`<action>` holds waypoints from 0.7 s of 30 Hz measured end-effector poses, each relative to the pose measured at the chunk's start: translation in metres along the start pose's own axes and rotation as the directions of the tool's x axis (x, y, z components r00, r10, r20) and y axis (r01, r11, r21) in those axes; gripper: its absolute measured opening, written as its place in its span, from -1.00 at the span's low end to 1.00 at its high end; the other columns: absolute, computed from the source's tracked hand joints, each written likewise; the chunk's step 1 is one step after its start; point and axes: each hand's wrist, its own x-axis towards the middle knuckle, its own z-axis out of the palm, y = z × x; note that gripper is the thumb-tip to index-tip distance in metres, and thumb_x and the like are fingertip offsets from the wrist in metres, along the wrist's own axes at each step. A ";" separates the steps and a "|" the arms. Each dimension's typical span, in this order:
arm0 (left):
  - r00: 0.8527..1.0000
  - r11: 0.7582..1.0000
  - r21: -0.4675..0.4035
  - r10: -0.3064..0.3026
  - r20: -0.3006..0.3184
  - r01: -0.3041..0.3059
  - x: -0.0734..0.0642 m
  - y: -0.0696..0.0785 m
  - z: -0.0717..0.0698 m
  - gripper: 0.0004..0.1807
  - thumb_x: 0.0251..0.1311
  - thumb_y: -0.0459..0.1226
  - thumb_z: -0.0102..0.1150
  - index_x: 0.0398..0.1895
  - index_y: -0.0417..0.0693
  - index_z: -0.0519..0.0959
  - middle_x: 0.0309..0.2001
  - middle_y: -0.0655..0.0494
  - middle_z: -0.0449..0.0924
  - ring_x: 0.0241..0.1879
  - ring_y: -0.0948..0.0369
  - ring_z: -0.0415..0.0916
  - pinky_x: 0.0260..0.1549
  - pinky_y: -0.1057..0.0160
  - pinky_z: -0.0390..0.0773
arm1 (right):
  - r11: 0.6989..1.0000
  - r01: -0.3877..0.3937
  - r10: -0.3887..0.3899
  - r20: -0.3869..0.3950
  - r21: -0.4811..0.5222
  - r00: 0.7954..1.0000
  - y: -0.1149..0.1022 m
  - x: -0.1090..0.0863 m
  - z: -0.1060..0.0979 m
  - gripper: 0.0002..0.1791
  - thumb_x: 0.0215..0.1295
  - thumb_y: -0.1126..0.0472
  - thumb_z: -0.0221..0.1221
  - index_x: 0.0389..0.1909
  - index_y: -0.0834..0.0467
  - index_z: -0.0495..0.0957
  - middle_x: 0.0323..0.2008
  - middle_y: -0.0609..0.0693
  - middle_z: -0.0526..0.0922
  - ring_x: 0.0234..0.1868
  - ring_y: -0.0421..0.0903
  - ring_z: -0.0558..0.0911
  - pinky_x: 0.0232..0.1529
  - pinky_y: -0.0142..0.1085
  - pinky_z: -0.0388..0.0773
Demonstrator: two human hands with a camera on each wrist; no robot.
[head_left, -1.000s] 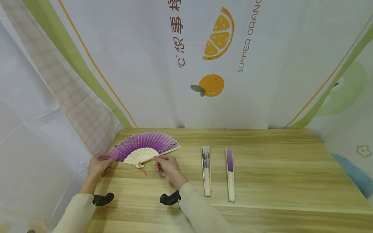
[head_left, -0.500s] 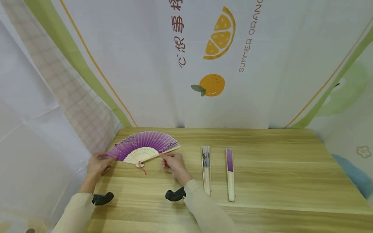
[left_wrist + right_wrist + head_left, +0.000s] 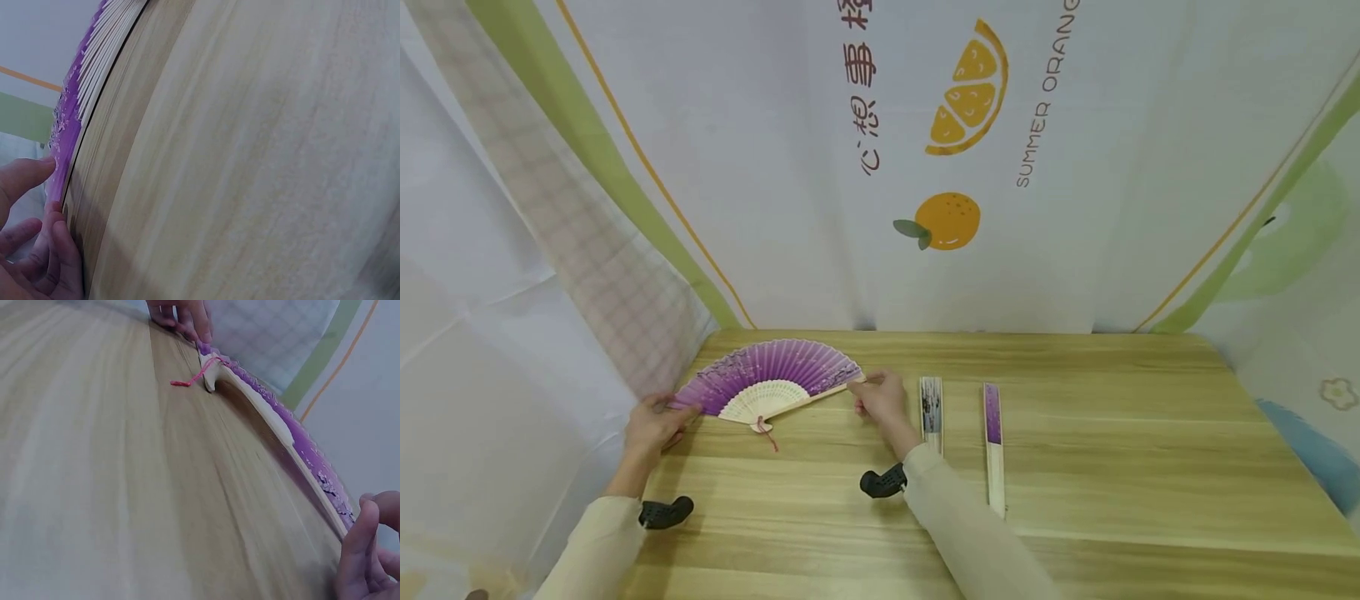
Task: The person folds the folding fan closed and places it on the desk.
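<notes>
A purple folding fan [image 3: 782, 367] is spread wide at the table's left, its pale ribs meeting at a pivot with a red tassel [image 3: 767, 433]. At its left end, my left hand [image 3: 653, 427] pinches the purple fabric edge, thumb on top and fingers below. My right hand [image 3: 883, 402] pinches the far tip of the fan's right outer stick. From the right wrist camera, that stick is slightly raised off the table, and the right fingers [image 3: 362, 544] grip its end. The purple fabric [image 3: 65, 147] shows side-on in the left wrist view, against the left thumb [image 3: 28, 178].
Two folded fans lie right of the right hand: one with grey-and-black print [image 3: 931, 404], partly covered by the right forearm, and one purple [image 3: 992, 412]. All rest on a wood-grain table [image 3: 1112, 467]. A printed cloth [image 3: 1037, 275] hangs behind the table.
My right hand has slid right and away along the fan's outer stick, from near the ribs to its tip. The left hand stays in place. The fan keeps its spread.
</notes>
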 end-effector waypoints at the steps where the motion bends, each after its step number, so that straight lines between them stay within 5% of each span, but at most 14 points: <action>1: 1.000 1.000 -0.002 -0.002 0.000 0.002 0.000 0.000 0.000 -0.15 0.25 -0.29 0.41 0.44 -0.50 0.15 -0.34 0.15 0.53 -0.60 0.36 0.48 -0.55 0.37 0.60 | 1.000 0.018 -0.018 0.001 -0.010 1.000 -0.001 0.001 -0.001 -0.52 0.24 0.42 0.38 0.09 0.47 0.42 -0.50 0.12 0.60 -0.72 -0.21 0.50 -0.67 -0.42 0.50; 5: 1.000 1.000 0.004 -0.006 -0.002 0.006 0.000 0.000 -0.001 -0.15 0.24 -0.29 0.41 0.44 -0.50 0.16 -0.46 0.25 0.49 -0.61 0.36 0.48 -0.57 0.38 0.59 | 0.994 0.055 -0.056 -0.014 -0.090 0.998 -0.003 0.005 -0.003 -0.46 0.17 0.44 0.43 0.13 0.47 0.45 -0.42 0.18 0.65 -0.73 -0.20 0.52 -0.65 -0.40 0.54; 15: 1.000 0.996 0.082 0.018 -0.010 -0.017 0.001 0.002 -0.001 -0.12 0.22 -0.28 0.42 0.42 -0.58 0.14 -0.58 0.22 0.55 -0.59 0.35 0.50 -0.60 0.40 0.53 | 0.942 0.067 -0.095 -0.071 -0.329 0.993 -0.001 0.016 0.000 -0.52 0.10 0.34 0.51 0.02 0.40 0.59 -0.62 0.11 0.66 -0.80 -0.19 0.50 -0.75 -0.40 0.45; 18: 0.999 0.987 0.156 0.041 -0.029 -0.036 0.002 0.003 0.000 -0.10 0.20 -0.25 0.44 0.39 -0.61 0.17 -0.54 0.08 0.59 -0.56 0.29 0.49 -0.58 0.38 0.50 | 0.933 0.076 -0.109 -0.076 -0.352 0.991 0.001 0.018 0.001 -0.57 0.10 0.32 0.51 -0.04 0.37 0.62 -0.62 0.09 0.66 -0.80 -0.19 0.49 -0.77 -0.41 0.39; 21: 0.997 0.966 0.256 0.062 -0.055 -0.046 0.001 0.004 0.001 -0.10 0.19 -0.20 0.45 0.36 -0.63 0.21 -0.24 -0.27 0.63 -0.36 0.09 0.51 -0.39 0.25 0.52 | 0.920 0.082 -0.128 -0.096 -0.384 0.987 0.004 0.019 0.002 -0.62 0.08 0.30 0.53 -0.11 0.33 0.65 -0.59 0.04 0.68 -0.80 -0.20 0.51 -0.76 -0.41 0.39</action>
